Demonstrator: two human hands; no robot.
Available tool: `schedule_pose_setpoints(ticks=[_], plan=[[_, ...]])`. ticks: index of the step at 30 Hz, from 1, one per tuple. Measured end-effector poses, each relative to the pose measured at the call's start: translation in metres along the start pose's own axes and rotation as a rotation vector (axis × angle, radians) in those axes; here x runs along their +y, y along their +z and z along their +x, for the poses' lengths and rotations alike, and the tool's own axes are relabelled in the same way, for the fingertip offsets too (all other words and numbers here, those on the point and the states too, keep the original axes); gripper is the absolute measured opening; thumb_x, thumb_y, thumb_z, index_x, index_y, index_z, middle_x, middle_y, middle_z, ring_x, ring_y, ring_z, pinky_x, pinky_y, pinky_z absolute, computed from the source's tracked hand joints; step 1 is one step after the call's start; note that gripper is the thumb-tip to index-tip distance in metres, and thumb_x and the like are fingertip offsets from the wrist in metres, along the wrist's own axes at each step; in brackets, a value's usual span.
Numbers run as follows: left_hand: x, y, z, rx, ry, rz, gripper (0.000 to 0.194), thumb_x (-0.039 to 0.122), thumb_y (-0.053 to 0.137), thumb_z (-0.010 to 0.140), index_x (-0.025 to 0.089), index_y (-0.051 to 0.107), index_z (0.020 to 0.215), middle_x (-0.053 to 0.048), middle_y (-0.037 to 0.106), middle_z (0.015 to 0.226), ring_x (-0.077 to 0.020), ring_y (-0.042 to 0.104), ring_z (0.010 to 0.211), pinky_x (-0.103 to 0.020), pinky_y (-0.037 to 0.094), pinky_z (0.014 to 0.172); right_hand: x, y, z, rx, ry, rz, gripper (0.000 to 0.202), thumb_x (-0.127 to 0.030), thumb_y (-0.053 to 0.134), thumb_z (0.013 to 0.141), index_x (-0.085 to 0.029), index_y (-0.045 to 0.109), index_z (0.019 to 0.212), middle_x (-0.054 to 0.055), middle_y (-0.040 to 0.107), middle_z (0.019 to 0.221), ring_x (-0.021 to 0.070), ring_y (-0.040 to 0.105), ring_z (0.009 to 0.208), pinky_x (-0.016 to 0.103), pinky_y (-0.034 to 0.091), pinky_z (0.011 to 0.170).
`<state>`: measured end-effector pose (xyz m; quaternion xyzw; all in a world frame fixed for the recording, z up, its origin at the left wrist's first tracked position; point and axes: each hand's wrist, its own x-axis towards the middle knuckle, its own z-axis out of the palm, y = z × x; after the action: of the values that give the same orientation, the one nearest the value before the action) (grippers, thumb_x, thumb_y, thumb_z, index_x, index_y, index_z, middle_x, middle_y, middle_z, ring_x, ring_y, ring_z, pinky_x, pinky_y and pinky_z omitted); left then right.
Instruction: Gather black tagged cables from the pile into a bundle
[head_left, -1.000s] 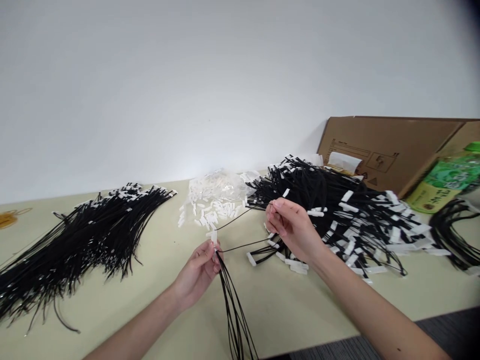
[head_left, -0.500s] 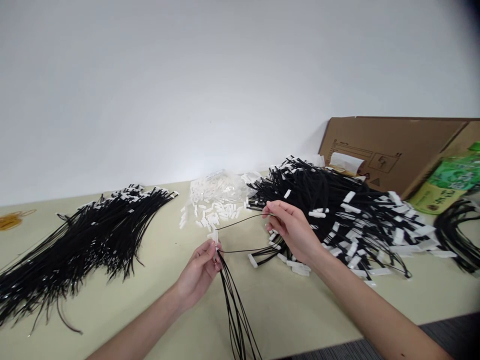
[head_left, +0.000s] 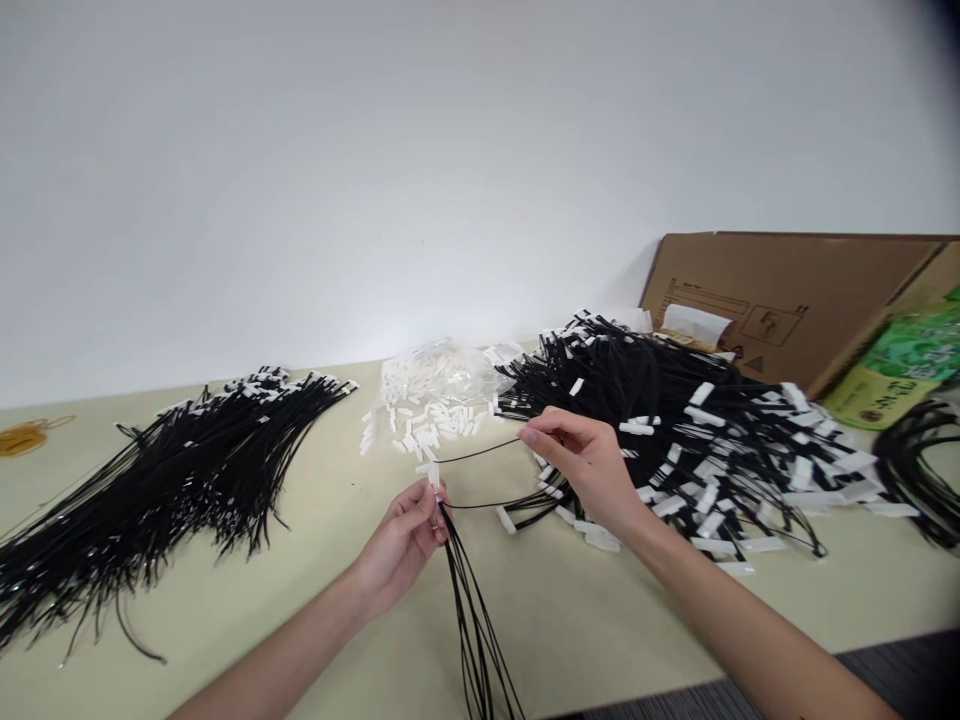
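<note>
My left hand (head_left: 414, 530) is closed around a white plastic connector (head_left: 434, 476), which sticks up above the fingertips. Several black wires (head_left: 471, 620) hang from below that connector down past the bottom edge of the view. Between thumb and fingers, my right hand (head_left: 574, 455) pinches a single thin black wire (head_left: 480, 453), whose left end reaches the top of the connector. Whether this end sits inside the connector or only touches it, I cannot tell. A second thin wire (head_left: 487, 505) runs from the left hand rightward toward the large pile.
Loose white connectors (head_left: 439, 425) lie behind my hands, beside a clear plastic bag (head_left: 442, 372). Black wires with white connectors (head_left: 697, 450) are heaped at right; a black wire bundle (head_left: 195, 480) lies left. Behind stand a cardboard box (head_left: 795, 300) and a green package (head_left: 904, 365).
My right hand has shifted slightly left and down along the thin wire, and its fingers are now closed more tightly together. My left hand stays nearly still with the connector.
</note>
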<state>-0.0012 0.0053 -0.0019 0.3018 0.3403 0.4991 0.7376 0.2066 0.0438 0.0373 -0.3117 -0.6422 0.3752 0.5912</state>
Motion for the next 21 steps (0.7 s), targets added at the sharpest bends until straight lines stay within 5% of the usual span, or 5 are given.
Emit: schedule_pose_setpoints(ticks=[21], plan=[[-0.0023, -0.0045, 0.0009, -0.091, -0.018, 0.007, 0.019, 0.027, 0.061, 0.072, 0.013, 0.05, 0.076, 0.001, 0.043, 0.06, -0.0049, 0.038, 0.052, -0.018, 0.029, 0.053, -0.0012, -0.0007, -0.001, -0.03, -0.021, -0.025, 0.015, -0.029, 0.06, 0.073, -0.014, 0.059, 0.069, 0.002, 0.043, 0.061, 0.0085, 0.034, 0.056, 0.023, 0.025, 0.049]])
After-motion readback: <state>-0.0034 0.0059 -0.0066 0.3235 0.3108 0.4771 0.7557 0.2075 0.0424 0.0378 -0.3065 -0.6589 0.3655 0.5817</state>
